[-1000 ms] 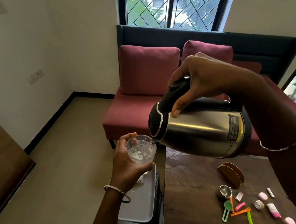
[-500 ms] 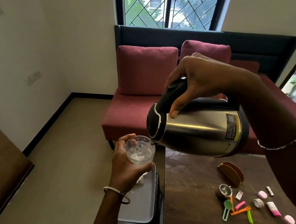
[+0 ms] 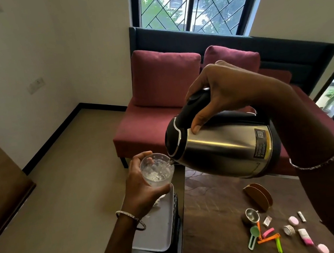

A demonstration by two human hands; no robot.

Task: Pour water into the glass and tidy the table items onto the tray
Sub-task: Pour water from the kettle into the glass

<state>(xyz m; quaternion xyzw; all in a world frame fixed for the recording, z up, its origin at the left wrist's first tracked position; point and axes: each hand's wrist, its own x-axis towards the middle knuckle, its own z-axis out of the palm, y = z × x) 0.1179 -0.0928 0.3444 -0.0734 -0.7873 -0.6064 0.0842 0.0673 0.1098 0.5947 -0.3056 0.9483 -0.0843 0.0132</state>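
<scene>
Little has shifted: left hand (image 3: 141, 188) fingers (image 3: 142, 156) still wrap the clear water glass (image 3: 157, 170) over the grey metal tray (image 3: 157, 234), and just beyond them right hand (image 3: 228, 87) fingers (image 3: 198, 122) clasp the black handle (image 3: 198, 99) of the tipped steel kettle (image 3: 226, 149), spout at the rim.

a right hand (image 3: 225, 91) grips the black handle of a steel kettle (image 3: 223, 147), tipped so its spout meets the rim of a clear glass (image 3: 157, 170) held in the left hand (image 3: 142, 190). water bubbles inside. below lie a grey tray (image 3: 156, 233) and a dark table (image 3: 217, 227) strewn with small utensils (image 3: 264, 235).
</scene>
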